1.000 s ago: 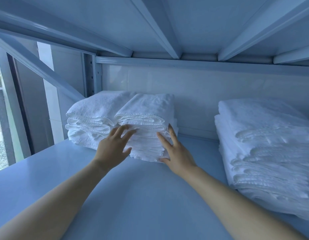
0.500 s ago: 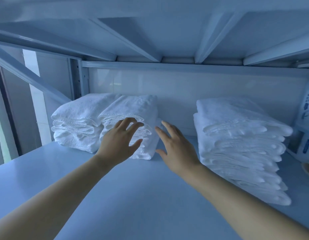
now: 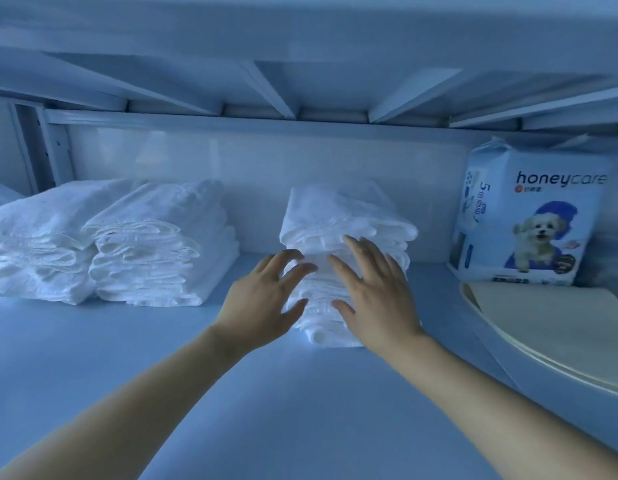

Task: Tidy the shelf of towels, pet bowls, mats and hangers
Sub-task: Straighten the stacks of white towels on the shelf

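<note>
Left hand [image 3: 262, 303] and right hand [image 3: 376, 296], fingers straight and spread, holding nothing, reach to the front of a towel stack [image 3: 338, 209] mid-shelf [image 3: 266, 393]. Its long side runs front to back, with the folded edges facing the shelf's front edge.

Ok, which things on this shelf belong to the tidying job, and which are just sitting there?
In the job: middle towel stack, with the left hand and right hand open at its front; far-left towel stack; second towel stack; cream mats at the right, probably.
Just there: honeycare pack, back right.
</note>
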### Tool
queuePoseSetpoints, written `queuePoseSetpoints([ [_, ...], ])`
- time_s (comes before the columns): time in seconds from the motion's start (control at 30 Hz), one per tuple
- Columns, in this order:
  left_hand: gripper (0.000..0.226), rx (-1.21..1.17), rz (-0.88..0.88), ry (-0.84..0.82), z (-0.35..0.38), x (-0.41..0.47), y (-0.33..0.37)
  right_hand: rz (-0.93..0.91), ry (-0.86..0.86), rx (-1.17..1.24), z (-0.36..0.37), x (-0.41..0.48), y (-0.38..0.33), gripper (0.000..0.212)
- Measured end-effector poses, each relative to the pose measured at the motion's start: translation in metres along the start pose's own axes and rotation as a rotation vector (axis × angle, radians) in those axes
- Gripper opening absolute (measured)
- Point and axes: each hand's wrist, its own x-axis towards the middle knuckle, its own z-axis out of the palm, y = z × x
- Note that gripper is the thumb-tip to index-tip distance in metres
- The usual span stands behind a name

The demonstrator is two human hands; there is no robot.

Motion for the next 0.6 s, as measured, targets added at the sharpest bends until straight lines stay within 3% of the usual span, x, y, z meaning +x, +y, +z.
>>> queuePoseSetpoints([
  [0.33, 0.043, 0.181, 0.083, -0.053, 0.027, -0.019, 0.034, 0.055, -0.177, 0.067, 0.024, -0.059, 0.066, 0.07],
  [0.6, 0.051, 0.177, -0.034, -0.098, 0.038, -0.009, 0.053, 0.016, -0.158, 0.241, 0.038, -0.06, 0.079, 0.075],
])
